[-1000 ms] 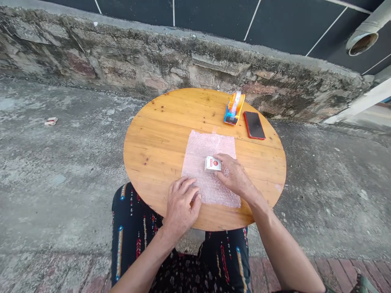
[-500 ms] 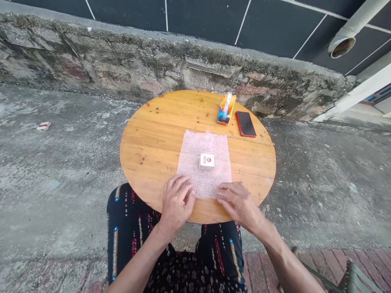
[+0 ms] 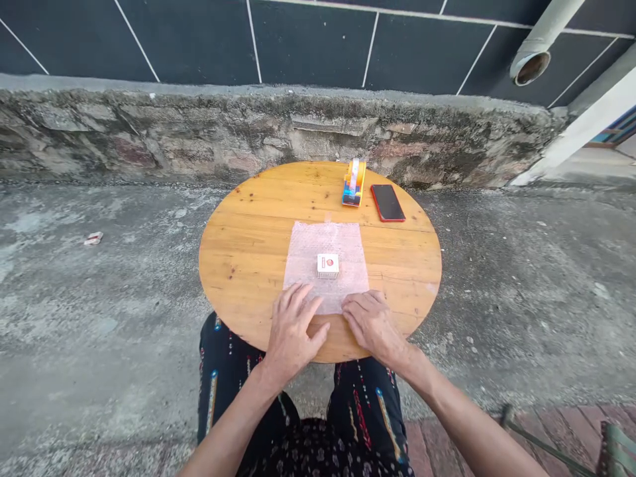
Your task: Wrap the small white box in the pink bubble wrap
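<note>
A sheet of pink bubble wrap [image 3: 328,246] lies flat on a round wooden table [image 3: 248,245]. A small white box with a red mark [image 3: 328,265] sits in the middle of the sheet. My left hand [image 3: 293,326] rests on the sheet's near left corner with fingers spread flat. My right hand [image 3: 372,323] lies on the near right corner, fingers stretched out. Neither hand touches the box.
An orange and blue tape dispenser [image 3: 354,182] and a red-edged phone [image 3: 387,202] lie at the table's far side. A rough stone ledge [image 3: 149,126] and dark tiled wall stand behind. A pipe end [image 3: 530,66] hangs upper right. Litter [image 3: 93,238] lies on the concrete.
My right hand let go of the small box and drew back to the sheet's near edge. My left hand stayed at the near left corner. The view tilted upward.
</note>
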`<action>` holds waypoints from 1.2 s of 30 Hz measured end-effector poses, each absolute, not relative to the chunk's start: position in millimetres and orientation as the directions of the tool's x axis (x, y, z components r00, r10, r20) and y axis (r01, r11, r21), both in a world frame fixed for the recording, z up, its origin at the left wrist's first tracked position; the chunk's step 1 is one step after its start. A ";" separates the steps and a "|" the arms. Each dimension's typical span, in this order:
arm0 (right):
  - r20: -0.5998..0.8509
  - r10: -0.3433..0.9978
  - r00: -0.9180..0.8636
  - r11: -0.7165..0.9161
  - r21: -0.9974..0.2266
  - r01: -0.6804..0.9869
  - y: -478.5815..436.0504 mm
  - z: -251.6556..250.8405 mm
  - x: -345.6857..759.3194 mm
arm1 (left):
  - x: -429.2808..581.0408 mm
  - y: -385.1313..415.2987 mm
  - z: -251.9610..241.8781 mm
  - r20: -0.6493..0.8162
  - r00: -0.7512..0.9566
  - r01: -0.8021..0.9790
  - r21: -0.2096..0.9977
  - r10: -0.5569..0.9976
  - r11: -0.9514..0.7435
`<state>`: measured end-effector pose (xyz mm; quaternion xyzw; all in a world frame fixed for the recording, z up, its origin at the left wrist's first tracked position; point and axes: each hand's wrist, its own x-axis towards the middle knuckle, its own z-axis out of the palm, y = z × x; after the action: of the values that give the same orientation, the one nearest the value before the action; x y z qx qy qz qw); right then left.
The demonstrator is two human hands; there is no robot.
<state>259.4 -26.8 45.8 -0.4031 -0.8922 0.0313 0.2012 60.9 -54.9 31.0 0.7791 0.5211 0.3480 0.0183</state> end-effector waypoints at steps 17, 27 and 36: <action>0.274 0.797 -0.538 0.529 -0.747 0.404 68.8 74.9 270.0 | 65.3 -21.6 52.0 0.570 0.280 0.792 0.317 0.772 -0.522; 0.183 0.700 -0.691 0.574 -0.720 0.391 99.7 58.6 261.0 | 60.4 1.7 68.8 0.505 0.320 0.736 0.400 0.802 -0.546; 0.082 0.692 -0.717 0.381 -0.886 0.266 100.7 64.9 268.5 | 64.0 29.8 65.9 0.386 0.196 0.677 0.612 0.902 -0.409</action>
<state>268.5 100.7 64.9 -0.2997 -0.7992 0.4688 0.2273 64.0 29.8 65.9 0.7574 0.5211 0.3615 0.1552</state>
